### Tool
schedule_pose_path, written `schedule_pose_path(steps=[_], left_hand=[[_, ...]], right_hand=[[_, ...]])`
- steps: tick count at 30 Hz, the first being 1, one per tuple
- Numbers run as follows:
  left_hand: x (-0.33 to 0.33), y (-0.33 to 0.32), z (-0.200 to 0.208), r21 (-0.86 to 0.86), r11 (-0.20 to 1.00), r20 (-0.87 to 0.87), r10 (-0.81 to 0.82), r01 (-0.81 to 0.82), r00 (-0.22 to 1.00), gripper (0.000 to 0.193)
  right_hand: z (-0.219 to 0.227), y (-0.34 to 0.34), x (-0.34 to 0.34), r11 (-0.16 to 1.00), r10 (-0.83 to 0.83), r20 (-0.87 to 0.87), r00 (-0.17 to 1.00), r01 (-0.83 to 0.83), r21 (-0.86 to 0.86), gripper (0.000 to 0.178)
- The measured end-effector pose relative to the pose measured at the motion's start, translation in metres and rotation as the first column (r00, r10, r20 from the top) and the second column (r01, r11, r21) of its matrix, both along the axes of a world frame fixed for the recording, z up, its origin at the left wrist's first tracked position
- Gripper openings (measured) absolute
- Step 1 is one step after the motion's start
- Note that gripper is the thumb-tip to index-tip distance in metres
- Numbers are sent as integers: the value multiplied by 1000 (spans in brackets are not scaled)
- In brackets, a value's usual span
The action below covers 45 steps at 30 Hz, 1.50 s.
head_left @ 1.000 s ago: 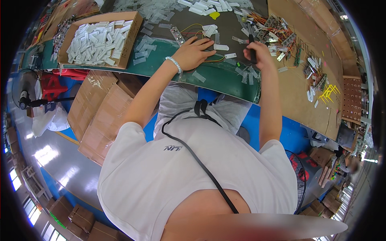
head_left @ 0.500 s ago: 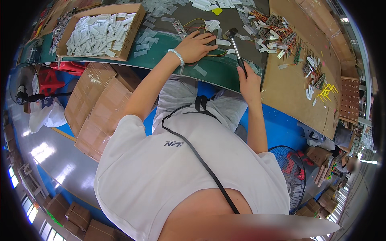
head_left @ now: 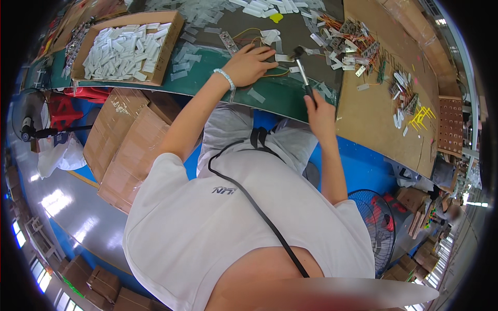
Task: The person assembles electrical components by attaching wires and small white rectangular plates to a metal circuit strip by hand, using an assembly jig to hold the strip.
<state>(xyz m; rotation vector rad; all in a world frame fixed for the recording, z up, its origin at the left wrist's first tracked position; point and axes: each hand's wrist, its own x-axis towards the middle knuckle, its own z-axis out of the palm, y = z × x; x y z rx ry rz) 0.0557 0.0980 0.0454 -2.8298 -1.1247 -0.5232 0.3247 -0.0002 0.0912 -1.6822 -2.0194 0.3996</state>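
Over the green desk (head_left: 277, 99) at upper centre of the frame, we have our right grip (head_left: 321, 112) wrapped round a hammer (head_left: 305, 76), its head near a white strip (head_left: 283, 58), and our left grip (head_left: 245, 68) spread nearby, best kept clear of that head.

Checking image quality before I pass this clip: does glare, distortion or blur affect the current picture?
Head view: bright glare on the grey floor, away from the left hand and right hand; fisheye bending along the green tabletop, black corners; the hammer looks slightly soft at its head.
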Motion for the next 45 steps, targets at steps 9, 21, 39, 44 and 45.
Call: schedule_pose_path(steps=[9, 21, 39, 44, 45], left_hand=[[24, -13, 1, 29, 991, 195, 120, -128, 973, 39], [25, -14, 1, 12, 988, 171, 151, -156, 974, 44], [66, -5, 17, 207, 970, 253, 73, -128, 965, 17], [93, -18, 4, -24, 973, 259, 227, -229, 939, 15], [92, -18, 2, -9, 966, 256, 251, -258, 933, 15]], right_hand=[[-12, 96, 25, 968, -209, 433, 877, 123, 220, 31], [-41, 173, -68, 981, 63, -271, 960, -110, -159, 32], [-15, 243, -14, 979, -52, 271, 961, -4, 202, 29], [-16, 280, -87, 892, 366, -36, 930, -339, 297, 28], [-15, 287, -113, 854, 444, -60, 894, -402, 330, 27]])
